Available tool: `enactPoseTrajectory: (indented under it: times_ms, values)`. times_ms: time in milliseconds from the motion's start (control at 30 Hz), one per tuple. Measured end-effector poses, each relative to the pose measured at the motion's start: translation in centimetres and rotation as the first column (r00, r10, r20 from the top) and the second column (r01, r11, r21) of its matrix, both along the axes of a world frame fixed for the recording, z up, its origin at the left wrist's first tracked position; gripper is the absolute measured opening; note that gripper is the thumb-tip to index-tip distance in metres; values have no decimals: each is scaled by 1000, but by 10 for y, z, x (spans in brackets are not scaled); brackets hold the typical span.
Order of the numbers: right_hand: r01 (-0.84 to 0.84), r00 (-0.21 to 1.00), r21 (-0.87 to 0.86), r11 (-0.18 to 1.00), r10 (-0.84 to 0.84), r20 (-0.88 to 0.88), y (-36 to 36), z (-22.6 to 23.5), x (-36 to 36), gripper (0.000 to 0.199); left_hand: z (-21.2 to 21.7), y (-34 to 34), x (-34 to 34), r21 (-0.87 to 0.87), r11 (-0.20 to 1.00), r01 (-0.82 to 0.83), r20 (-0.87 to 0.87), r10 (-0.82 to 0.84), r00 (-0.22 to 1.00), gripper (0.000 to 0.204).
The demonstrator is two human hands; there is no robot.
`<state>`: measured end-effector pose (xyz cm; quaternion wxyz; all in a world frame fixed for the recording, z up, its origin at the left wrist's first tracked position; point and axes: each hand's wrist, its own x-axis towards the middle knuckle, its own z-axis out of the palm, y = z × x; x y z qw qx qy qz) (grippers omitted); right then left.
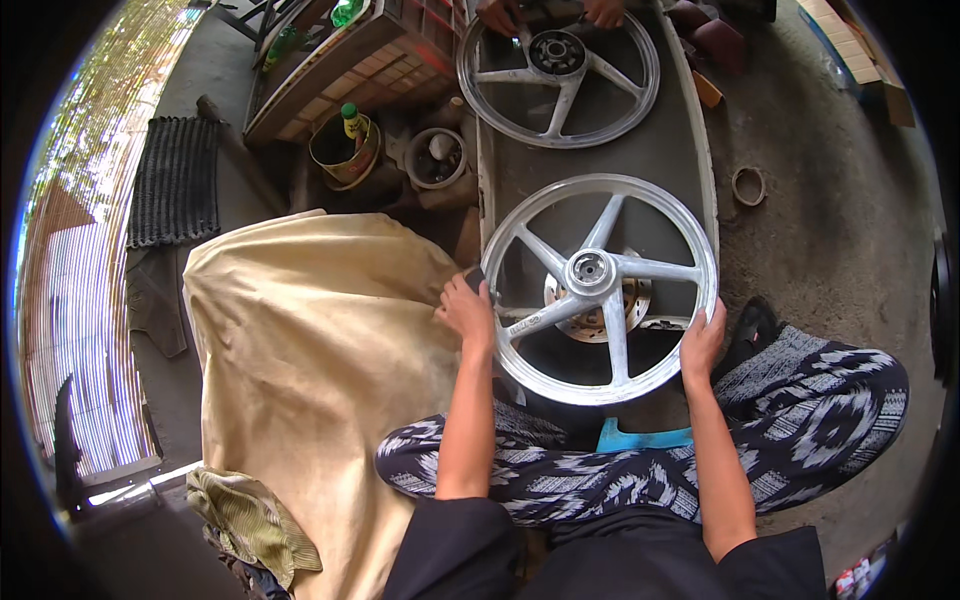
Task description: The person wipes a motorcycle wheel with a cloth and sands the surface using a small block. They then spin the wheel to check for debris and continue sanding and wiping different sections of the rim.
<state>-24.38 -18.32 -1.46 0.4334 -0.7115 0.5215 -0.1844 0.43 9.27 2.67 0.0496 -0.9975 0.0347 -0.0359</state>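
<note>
Fingers of the left hand [466, 312] curl over the left rim of a silver five-spoke wheel [598, 288], pressing a small dark pad [474, 279] against it; the fingertips are hidden behind the rim. Opposite, the right hand [704, 340] clasps the right rim, thumb on top, the other fingers out of sight underneath. This wheel lies flat on a long grey board [650, 150], just ahead of the person's patterned trousers [800, 420]; its brake disc shows only partly behind the hub. Farther along the board lies a second wheel [558, 78], where another person's hands [548, 12] are cut off by the upper edge. Left of the wheel lies a cream cloth [310, 360].
</note>
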Motion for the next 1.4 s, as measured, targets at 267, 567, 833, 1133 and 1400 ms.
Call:
enactPoseTrajectory:
  times_ms: [267,567,833,1133,1400]
  values:
    - [-108,985,-238,965,71,-156,-6,-3,0,37,0,-4,-5,0,1000,22,20,-22,1000,48]
    - [-32,998,-142,989,24,-57,16,15,12,35,5,-5,20,183,978,103,103,-123,987,51]
    - [46,997,-135,990,-53,-50,17,7,2,37,24,4,-32,64,997,-39,20,37,999,69]
    - [160,986,-182,970,-165,-13,40,11,-6,37,29,-7,-66,-77,985,-156,-43,153,987,73]
    - [185,982,-152,971,-189,-18,72,29,1,40,29,4,-35,-89,988,-126,10,128,992,69]
